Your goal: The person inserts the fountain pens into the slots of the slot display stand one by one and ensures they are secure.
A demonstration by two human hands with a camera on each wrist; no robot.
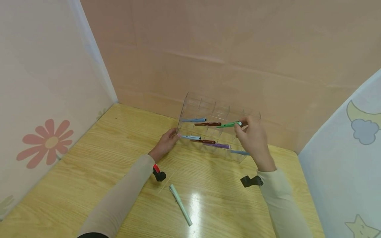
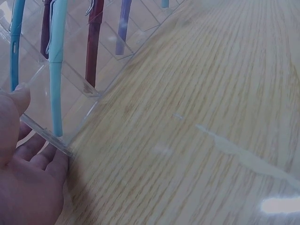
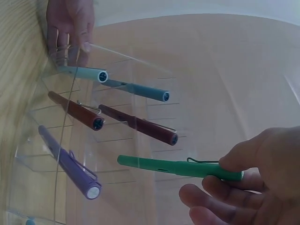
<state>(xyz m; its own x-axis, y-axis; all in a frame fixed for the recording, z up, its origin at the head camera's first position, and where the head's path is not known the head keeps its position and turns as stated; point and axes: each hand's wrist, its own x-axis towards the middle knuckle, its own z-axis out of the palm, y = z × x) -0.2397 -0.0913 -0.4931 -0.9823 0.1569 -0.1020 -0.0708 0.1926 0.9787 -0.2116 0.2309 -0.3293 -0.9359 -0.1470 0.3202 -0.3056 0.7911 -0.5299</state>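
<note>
A clear acrylic pen stand (image 1: 181, 115) with stepped compartments stands on the table. My left hand (image 1: 165, 142) grips its left side panel, thumb on one face and fingers on the other. Between thumb and fingers, my right hand (image 1: 255, 140) pinches the cap end of a green pen (image 3: 159, 165), whose far end reaches over the upper row. That row bears a blue pen (image 3: 145, 91) and a dark red pen (image 3: 145, 129). Lower down lie a light blue pen (image 2: 56, 70), a brownish-red pen (image 2: 93, 51), a purple pen (image 3: 70, 164) and, at the right end, another blue pen (image 1: 239, 152).
A mint green capped pen (image 1: 181, 205) lies on the wooden table (image 1: 131, 132) in front of the stand. Behind rises a peach backdrop (image 1: 232, 59). White printed panels stand at the left (image 1: 35, 79) and right (image 1: 351, 172).
</note>
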